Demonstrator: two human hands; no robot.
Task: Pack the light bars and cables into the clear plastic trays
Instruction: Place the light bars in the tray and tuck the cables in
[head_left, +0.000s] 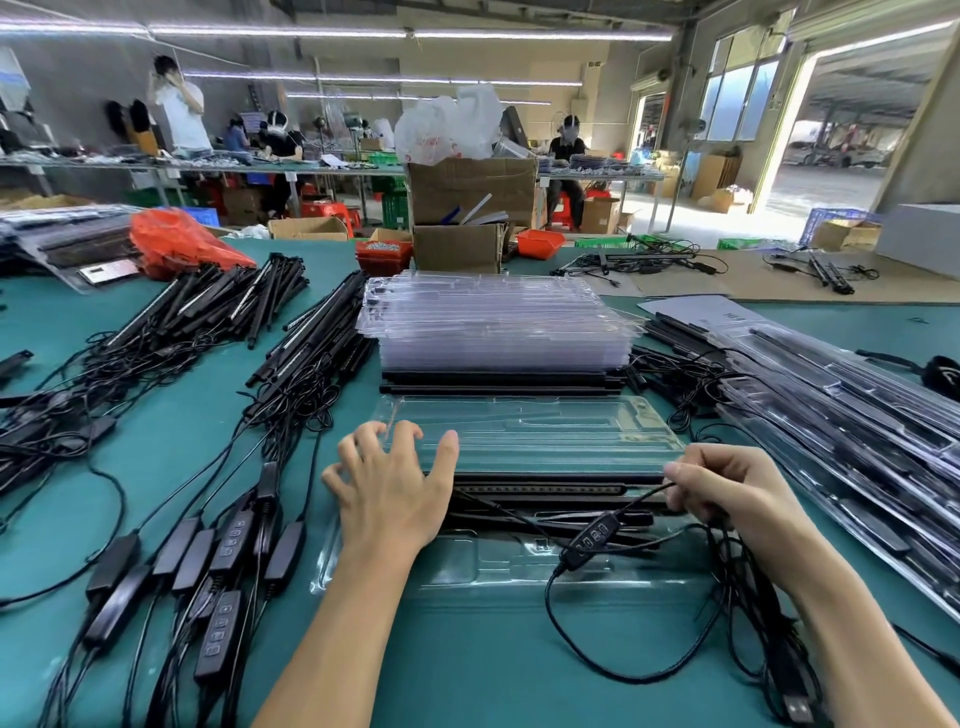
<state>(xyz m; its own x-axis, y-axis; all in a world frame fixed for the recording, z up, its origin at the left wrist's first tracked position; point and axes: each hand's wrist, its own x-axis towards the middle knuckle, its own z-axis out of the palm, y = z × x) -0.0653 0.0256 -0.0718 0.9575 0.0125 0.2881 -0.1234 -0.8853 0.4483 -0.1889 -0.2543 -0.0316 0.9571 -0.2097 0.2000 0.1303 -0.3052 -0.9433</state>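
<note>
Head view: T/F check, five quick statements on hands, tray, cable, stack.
1. The right hand pinches a black cable. True.
2. The left hand grips a light bar. False: its fingers are spread, resting on the open clear tray.
3. The stack of empty trays stands beyond the open tray. True.
4. The inline controller sits seated in a tray pocket. False: it hangs on the cable above the tray.
5. The table top is red. False: it is green.
</note>
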